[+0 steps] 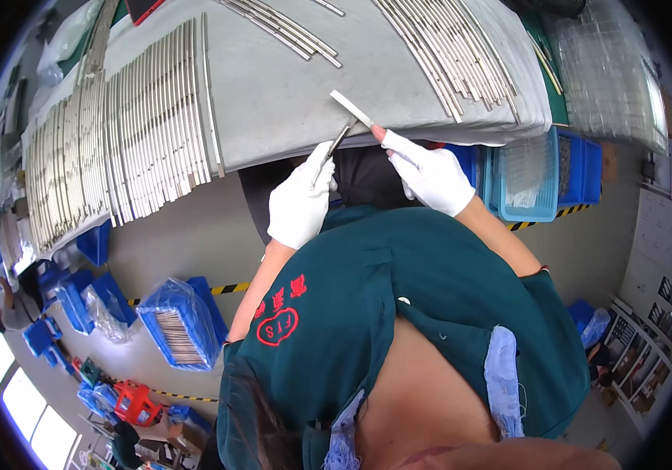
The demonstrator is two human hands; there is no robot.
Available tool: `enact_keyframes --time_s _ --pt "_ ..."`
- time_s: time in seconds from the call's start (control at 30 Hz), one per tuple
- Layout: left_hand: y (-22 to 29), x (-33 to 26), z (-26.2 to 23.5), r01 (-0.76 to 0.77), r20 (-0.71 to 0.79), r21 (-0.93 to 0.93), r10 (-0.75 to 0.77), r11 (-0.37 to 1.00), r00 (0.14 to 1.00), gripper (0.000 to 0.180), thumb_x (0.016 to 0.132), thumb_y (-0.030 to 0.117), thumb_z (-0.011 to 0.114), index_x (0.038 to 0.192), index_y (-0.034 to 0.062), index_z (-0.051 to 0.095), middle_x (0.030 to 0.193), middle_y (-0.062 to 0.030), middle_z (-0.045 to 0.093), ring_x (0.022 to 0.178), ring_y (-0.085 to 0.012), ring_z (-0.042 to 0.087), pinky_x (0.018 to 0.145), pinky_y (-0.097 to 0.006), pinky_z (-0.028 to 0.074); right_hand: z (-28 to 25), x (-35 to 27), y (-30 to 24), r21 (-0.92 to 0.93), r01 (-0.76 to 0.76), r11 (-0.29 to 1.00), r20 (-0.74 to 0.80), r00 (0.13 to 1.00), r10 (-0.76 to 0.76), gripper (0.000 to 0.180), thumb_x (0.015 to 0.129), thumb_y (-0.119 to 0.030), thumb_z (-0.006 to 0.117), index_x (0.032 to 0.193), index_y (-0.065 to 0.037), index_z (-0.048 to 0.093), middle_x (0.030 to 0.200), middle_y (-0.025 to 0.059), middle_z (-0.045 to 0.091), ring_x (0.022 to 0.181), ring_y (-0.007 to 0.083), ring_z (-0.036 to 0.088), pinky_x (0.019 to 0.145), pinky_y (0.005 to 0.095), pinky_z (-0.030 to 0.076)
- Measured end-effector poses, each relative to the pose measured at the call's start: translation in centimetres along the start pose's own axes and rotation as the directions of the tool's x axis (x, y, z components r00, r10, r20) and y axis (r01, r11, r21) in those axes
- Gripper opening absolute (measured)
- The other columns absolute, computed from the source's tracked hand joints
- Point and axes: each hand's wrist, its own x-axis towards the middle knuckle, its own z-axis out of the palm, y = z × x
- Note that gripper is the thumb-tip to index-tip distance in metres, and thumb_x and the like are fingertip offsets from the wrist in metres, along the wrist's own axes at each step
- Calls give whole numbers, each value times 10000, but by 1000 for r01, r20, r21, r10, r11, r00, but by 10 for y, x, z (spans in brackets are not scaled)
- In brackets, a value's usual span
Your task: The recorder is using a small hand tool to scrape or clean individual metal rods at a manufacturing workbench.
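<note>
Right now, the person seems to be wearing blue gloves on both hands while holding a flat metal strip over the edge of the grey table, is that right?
Not quite: the gloves are white, not blue. The head view shows the left hand and the right hand both in white gloves. The rest holds: the right hand holds a flat metal strip over the edge of the grey table, and the left hand holds a thin tool against it.
</note>
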Motion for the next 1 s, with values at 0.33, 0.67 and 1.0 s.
enact_keyframes --time_s 0.33,0.67,1.0 --pt "41 9 -36 -541 275 444 466 714 841 302 839 287 573 1136 241 591 712 -15 579 624 -194 585 539 -314 467 -57 2 -22 599 -344 723 279 936 215 369 851 -302 626 1049 10 621 640 15 597 378 24 359 343 188 244" --pt "88 136 -59 -633 -182 580 839 513 513 264 831 228 591 1055 93 623 911 -91 645 824 -256 617 728 -342 508 -97 -31 29 734 173 656 -472 825 310 294 895 -199 571 1018 69 568 576 33 524 378 24 316 344 178 216" --pt "93 224 -56 -443 344 894 535 65 772 204 848 129 457 954 136 632 944 -67 619 902 -278 607 727 -392 484 -113 -17 70 287 -42 957 -751 610 252 270 860 -227 609 1044 -36 657 789 35 664 630 69 540 613 207 420"
